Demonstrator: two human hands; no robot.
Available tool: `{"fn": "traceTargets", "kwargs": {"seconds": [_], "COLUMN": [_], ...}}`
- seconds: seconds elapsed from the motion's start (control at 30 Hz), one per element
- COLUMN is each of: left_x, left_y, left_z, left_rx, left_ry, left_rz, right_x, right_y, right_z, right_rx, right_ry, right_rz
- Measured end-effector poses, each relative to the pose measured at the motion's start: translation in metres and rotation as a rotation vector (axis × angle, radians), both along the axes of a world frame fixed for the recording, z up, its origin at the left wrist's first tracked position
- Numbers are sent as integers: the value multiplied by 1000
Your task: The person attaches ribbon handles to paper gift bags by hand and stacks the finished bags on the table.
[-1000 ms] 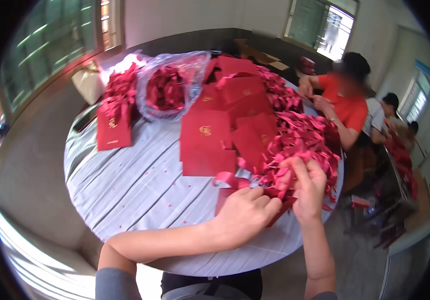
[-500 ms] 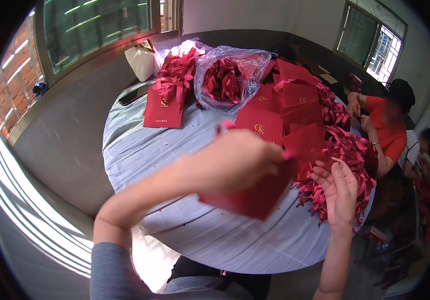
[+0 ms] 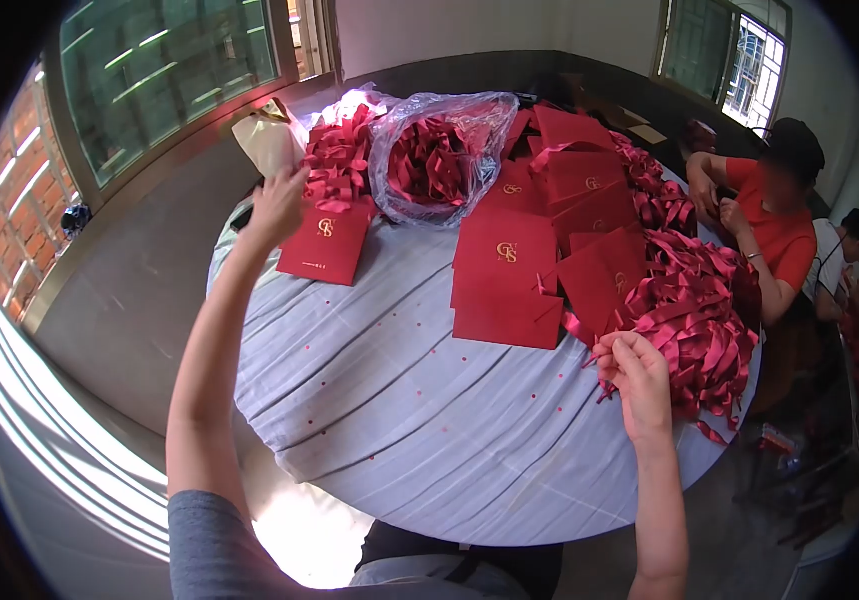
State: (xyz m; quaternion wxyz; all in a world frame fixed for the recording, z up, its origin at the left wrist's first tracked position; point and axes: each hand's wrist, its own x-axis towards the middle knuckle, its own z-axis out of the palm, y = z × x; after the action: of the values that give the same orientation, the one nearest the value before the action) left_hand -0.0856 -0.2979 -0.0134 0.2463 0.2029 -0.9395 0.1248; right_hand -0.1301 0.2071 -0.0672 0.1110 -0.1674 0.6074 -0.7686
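Note:
My left hand [image 3: 278, 208] is stretched out to the far left of the round table, its fingers apart at the ribbon end of a flat red paper gift bag [image 3: 325, 248] with gold lettering. That bag lies on a small pile with dark red satin ribbons [image 3: 342, 170] at its top. My right hand [image 3: 638, 375] is over the table's right side, thumb and fingertips pressed together. Whether a thin ribbon is between them I cannot make out. Beside it lies a large heap of red ribbons [image 3: 695, 320], next to a stack of red gift bags [image 3: 507, 260].
A clear plastic bag [image 3: 500, 130] full of red ribbons stands at the back. An ivory handbag [image 3: 268, 140] sits at the table's far left. Small red specks dot the pale tablecloth [image 3: 420, 440]. A person in a red shirt [image 3: 790, 240] sits at the right.
My left hand has swung from mid-table to the far-left pile, taking a red gift bag there. My right hand's fingers have closed together and it has moved slightly left. The view has shifted slightly.

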Motion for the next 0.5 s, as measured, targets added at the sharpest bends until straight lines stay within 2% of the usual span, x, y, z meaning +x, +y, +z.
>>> {"fn": "traceTargets", "kwargs": {"seconds": [0.03, 0.13, 0.2, 0.27, 0.33, 0.43, 0.5], "left_x": [-4, -1, 0, 1, -5, 1, 6], "left_y": [-8, 16, 31, 39, 40, 26, 6], "left_z": [-17, -60, -72, -79, -75, -62, -64], "left_rx": [200, 205, 222, 175, 89, 362, 370], "left_ry": [-34, 42, -77, -73, 197, 244, 155], "left_rz": [-75, -69, -52, -19, -25, 208, 279], "right_x": [2, 8, 13, 16, 18, 16, 15], "right_y": [2, 9, 16, 22, 27, 34, 36], "right_z": [1, 6, 10, 12, 10, 4, 0], "right_rx": [20, 58, 79, 121, 128, 96, 75], "right_ry": [13, 56, 87, 136, 136, 125, 104], "right_rz": [-4, -13, -17, -41, -65, -89, -125]}}
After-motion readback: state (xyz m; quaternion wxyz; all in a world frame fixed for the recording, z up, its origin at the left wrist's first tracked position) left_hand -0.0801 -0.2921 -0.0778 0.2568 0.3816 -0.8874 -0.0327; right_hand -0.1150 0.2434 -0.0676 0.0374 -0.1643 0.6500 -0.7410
